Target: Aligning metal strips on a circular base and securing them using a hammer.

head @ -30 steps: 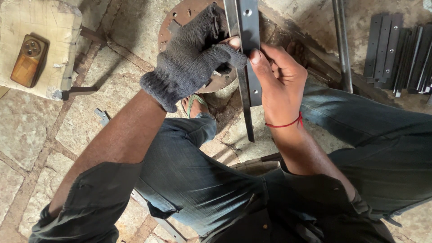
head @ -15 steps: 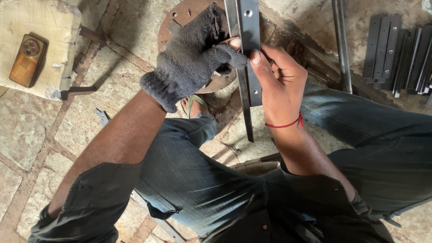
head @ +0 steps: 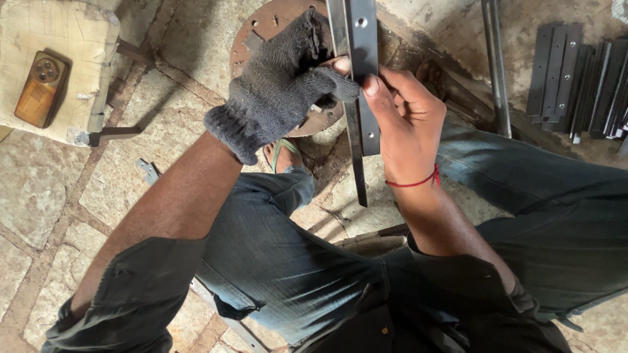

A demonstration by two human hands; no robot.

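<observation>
While a phone lies on a pale block at the far left, the gloved left hand pinches two long metal strips held upright above a round rusty plate. Beside it, the bare right hand grips the same strips. More strips lie stacked on the floor, far right.

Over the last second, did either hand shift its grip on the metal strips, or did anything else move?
No visible change. The gloved left hand and bare right hand hold the two metal strips together exactly as before, over the round plate. The phone on the block and the stack of strips lie where they were.
</observation>
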